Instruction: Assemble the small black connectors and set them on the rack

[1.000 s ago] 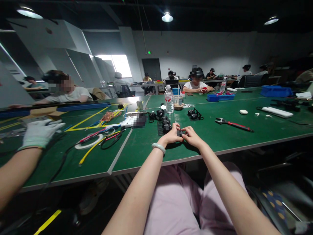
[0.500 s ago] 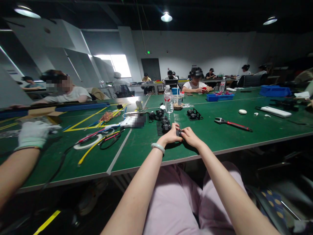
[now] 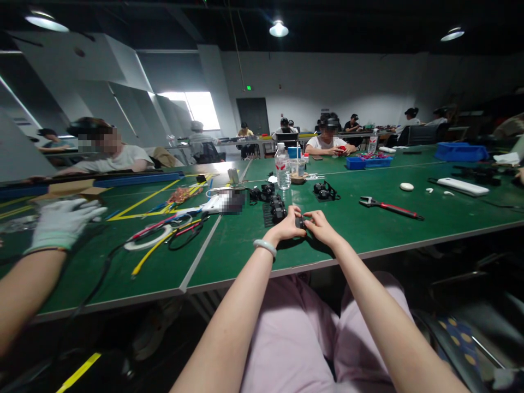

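Near the table's front edge, my left hand [image 3: 287, 226] grips a small black part [image 3: 300, 222] between thumb and fingers. A pale green bangle circles the left wrist. My right hand [image 3: 320, 225] pinches the right side of the same part, so the two hands nearly meet. Fingers cover much of the part, and its details are too small to tell. Just beyond my left hand lies a row of black parts [image 3: 277, 207] on the green table [image 3: 241, 256]. Another black piece with a loop [image 3: 325, 191] rests farther back.
A water bottle [image 3: 282, 168] and a cup [image 3: 297, 166] stand behind. Red-handled pliers [image 3: 391, 209] lie at right, near a white case [image 3: 406, 186]. Cables and a white ring [image 3: 148, 238] lie at left, beside another person's gloved hand [image 3: 63, 222]. Blue trays [image 3: 459, 152] sit farther back.
My right hand's fingers have shifted slightly on the black part, while my left hand has barely moved. The other person's gloved hand at left has spread its fingers.
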A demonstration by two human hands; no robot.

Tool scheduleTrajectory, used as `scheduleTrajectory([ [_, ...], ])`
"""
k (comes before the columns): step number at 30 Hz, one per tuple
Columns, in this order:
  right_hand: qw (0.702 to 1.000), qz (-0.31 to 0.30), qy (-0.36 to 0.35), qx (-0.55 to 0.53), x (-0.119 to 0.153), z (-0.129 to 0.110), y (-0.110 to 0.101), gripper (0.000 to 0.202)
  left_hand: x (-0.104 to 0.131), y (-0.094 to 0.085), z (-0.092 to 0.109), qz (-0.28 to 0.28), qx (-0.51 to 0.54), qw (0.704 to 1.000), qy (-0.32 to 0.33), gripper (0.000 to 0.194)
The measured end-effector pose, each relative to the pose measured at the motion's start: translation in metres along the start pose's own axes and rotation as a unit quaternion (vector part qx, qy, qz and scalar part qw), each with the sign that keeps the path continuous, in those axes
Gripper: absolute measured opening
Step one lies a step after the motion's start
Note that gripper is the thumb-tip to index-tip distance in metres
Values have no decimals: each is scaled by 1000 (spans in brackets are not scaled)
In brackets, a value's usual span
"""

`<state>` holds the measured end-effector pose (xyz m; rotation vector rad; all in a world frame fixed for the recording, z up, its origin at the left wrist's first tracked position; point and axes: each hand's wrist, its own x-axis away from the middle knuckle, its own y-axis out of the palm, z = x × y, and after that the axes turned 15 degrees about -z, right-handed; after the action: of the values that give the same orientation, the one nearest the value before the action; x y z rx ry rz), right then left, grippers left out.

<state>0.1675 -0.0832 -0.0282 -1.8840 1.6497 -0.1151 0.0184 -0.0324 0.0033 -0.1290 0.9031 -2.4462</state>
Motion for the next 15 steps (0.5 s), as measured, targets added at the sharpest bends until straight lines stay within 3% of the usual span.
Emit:
scheduleTrajectory([
  [5, 999, -12, -15, -30, 3, -2, -3, 35, -1, 0, -3, 3, 4, 1000, -2, 63],
  [15, 999, -21, -44, 9, 4, -1, -3, 33, -2, 1, -3, 10, -2, 1000, 8, 63],
])
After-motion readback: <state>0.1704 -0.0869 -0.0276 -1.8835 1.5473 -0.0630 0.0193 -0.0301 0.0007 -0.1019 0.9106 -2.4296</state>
